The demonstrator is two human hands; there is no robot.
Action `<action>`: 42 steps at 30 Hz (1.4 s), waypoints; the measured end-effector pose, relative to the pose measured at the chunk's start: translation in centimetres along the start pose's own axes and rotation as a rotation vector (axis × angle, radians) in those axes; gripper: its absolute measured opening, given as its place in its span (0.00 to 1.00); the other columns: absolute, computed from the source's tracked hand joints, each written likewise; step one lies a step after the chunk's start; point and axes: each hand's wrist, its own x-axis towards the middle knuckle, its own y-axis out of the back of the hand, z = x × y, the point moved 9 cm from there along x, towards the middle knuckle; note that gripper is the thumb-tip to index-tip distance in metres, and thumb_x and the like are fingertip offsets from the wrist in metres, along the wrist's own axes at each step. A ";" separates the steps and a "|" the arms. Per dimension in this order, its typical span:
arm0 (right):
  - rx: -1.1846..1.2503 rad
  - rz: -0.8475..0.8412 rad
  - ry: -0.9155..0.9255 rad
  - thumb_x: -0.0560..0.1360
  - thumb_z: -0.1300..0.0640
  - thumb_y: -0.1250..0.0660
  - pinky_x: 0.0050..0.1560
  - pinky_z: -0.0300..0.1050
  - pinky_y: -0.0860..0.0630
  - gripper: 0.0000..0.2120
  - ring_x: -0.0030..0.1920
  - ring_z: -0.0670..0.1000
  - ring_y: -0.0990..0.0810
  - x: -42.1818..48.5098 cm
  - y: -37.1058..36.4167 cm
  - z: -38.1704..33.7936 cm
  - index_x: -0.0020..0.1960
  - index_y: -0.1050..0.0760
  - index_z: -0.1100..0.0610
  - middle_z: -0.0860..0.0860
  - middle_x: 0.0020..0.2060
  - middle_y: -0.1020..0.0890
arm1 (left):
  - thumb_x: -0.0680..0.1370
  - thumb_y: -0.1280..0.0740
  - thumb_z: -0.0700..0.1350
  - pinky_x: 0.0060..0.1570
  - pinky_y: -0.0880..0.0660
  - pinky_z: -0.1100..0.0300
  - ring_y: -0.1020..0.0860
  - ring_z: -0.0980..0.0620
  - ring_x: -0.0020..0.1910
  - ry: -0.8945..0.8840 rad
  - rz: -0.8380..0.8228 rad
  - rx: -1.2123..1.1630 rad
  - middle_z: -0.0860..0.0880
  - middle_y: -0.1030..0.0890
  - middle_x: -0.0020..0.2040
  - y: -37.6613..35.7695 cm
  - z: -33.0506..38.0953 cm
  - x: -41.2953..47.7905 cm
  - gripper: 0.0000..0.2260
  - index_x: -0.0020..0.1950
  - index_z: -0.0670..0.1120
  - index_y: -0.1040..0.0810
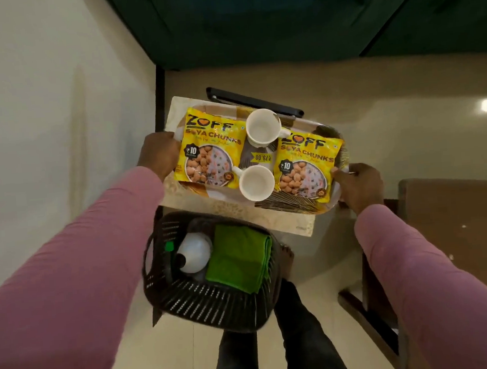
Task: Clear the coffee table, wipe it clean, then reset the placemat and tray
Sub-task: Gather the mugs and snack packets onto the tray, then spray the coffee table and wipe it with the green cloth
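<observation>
A patterned tray is held level in front of me, above the floor. My left hand grips its left end and my right hand grips its right end. Two yellow soya chunk packets lie on the tray, one at the left and one at the right. Two white cups stand between them, one farther and one nearer. A cream placemat shows under the tray's near edge. A dark flat object sticks out behind the tray.
Below the tray stands a black perforated basket holding a folded green cloth and a white bottle. A brown wooden table is at the right. A dark green sofa fills the top. My legs stand on the tiled floor.
</observation>
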 end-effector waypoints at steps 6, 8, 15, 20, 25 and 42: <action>0.021 -0.043 0.011 0.68 0.45 0.30 0.51 0.58 0.20 0.22 0.47 0.58 0.18 4.0 -7.7 1.0 0.56 0.21 0.58 0.56 0.48 0.16 | 0.79 0.42 0.41 0.58 0.25 0.43 0.28 0.46 0.47 0.053 0.026 -0.046 0.34 0.21 0.55 -2.4 -5.5 6.3 0.14 0.58 0.35 0.22; 0.008 -0.063 0.009 0.65 0.42 0.32 0.50 0.58 0.20 0.25 0.47 0.58 0.18 4.4 -9.6 1.7 0.56 0.20 0.57 0.56 0.47 0.16 | 0.79 0.42 0.41 0.60 0.25 0.43 0.28 0.47 0.46 0.085 0.012 -0.062 0.43 0.22 0.42 -3.0 -7.3 7.4 0.12 0.52 0.39 0.21; -0.037 -0.080 -0.026 0.71 0.47 0.31 0.52 0.58 0.20 0.22 0.50 0.58 0.19 4.0 -12.6 3.3 0.61 0.23 0.58 0.56 0.53 0.18 | 0.79 0.41 0.41 0.55 0.23 0.45 0.21 0.37 0.44 0.072 -0.022 -0.062 0.38 0.20 0.43 -3.8 -10.0 9.1 0.10 0.43 0.41 0.21; -0.081 -0.073 -0.035 0.73 0.48 0.31 0.54 0.58 0.22 0.23 0.53 0.58 0.19 3.7 -13.2 3.5 0.64 0.25 0.58 0.57 0.55 0.19 | 0.77 0.38 0.42 0.55 0.22 0.42 0.20 0.37 0.53 0.112 -0.047 -0.187 0.37 0.19 0.54 -4.0 -11.2 9.2 0.12 0.57 0.40 0.20; -0.263 0.057 0.093 0.76 0.48 0.35 0.65 0.49 0.33 0.28 0.67 0.58 0.30 1.4 -11.2 0.4 0.71 0.33 0.60 0.58 0.68 0.28 | 0.80 0.42 0.38 0.29 0.34 0.78 0.26 0.63 0.37 -0.032 0.054 -0.228 0.55 0.27 0.41 -2.3 -8.1 5.8 0.10 0.45 0.52 0.27; -0.696 -0.367 0.624 0.75 0.59 0.36 0.64 0.50 0.31 0.25 0.63 0.59 0.27 -18.3 -22.7 3.2 0.72 0.35 0.59 0.57 0.67 0.29 | 0.76 0.34 0.32 0.53 0.27 0.67 0.24 0.53 0.59 -0.485 -0.172 0.000 0.48 0.24 0.65 -2.5 -17.6 -15.1 0.29 0.74 0.52 0.35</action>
